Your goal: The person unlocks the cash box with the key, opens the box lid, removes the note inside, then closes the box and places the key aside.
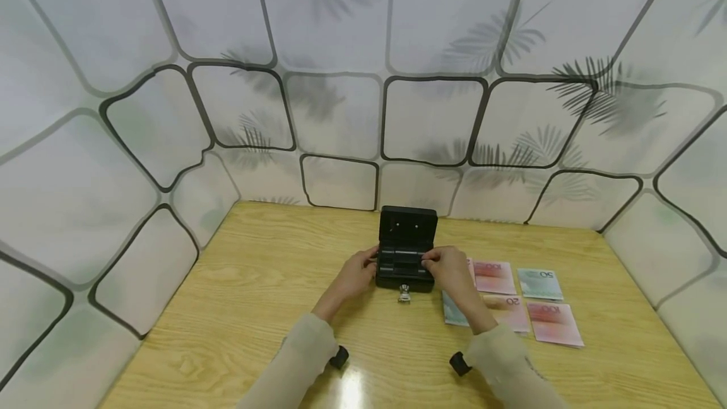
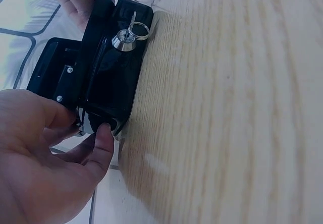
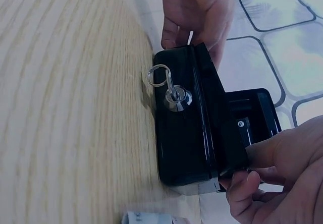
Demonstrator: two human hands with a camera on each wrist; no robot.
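Walls of pale panelling [image 1: 341, 24], printed with dark rounded outlines and grey palm-leaf shadows, close in on three sides of what I see from the head camera. Below them lies the light wooden table [image 1: 238, 295], its grain running side to side, with a bright glare spot near the front edge between the two sleeves.

At the middle of the table stands a small black cash box [image 1: 406, 251], its lid tipped up toward the back wall and the inner tray showing. A silver key on a ring [image 1: 404, 294] sticks out of the lock on the box's front face; both wrist views show it seated in the round lock.

Right of the box, flat on the wood, lie several banknotes [image 1: 525, 302]: pinkish ones marked 100, greenish ones marked 20. One greenish note is partly hidden under the right forearm.

My left hand [image 1: 354, 275] sits at the box's left side, and in the left wrist view its thumb presses the lower front corner while the fingers curl behind the wall, so this grip clasps the box. My right hand [image 1: 451, 269] is at the right side; its grip curls round the box's right edge, fingertips over the tray rim.
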